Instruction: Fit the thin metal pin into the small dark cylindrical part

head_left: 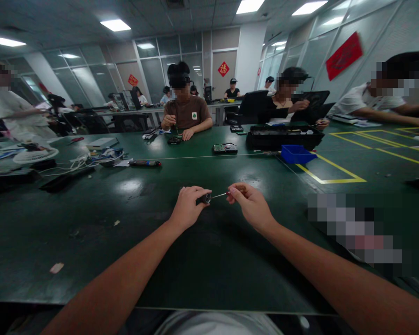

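Note:
My left hand (187,205) is closed around a small black cylindrical part (206,198) whose round end faces right. Between the thumb and fingers of my right hand (253,204) is a thin screwdriver (219,195) with a metal shaft and a bit of red at the handle. Its shaft points left at the round end of the black part. Whether the tip touches it or goes inside, I cannot tell. Both hands are just above the green table (160,260), and most of the handle is hidden by my fingers.
A hard drive (225,148), a blue bin (296,154) and a long black case (284,138) stand beyond my hands. On the left are a pen-like tool (145,163), cables (78,162) and a white round fan (36,155). Several people work around the table.

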The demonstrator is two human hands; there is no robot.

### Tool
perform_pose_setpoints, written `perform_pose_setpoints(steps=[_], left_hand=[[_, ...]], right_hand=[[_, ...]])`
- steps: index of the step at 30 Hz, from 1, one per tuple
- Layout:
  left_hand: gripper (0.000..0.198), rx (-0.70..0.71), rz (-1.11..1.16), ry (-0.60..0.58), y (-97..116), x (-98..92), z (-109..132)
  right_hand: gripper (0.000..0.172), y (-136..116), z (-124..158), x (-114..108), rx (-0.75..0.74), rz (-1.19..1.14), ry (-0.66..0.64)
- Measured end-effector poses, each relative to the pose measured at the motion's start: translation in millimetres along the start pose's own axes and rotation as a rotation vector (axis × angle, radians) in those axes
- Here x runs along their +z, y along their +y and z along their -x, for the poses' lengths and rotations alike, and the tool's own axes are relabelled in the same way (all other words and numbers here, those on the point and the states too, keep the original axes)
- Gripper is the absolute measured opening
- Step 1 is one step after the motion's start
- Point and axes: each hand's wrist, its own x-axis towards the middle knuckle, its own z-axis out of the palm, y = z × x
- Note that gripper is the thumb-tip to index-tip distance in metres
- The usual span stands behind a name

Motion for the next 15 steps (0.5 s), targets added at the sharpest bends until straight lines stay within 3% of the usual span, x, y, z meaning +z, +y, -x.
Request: perform_pose_setpoints(steps=[15], left_hand=[[0.038,-0.009,0.036,0.017,-3.6,1.4,-1.7]], right_hand=[[0.025,-3.7,1.0,0.4,0.007,0.008,0.007]])
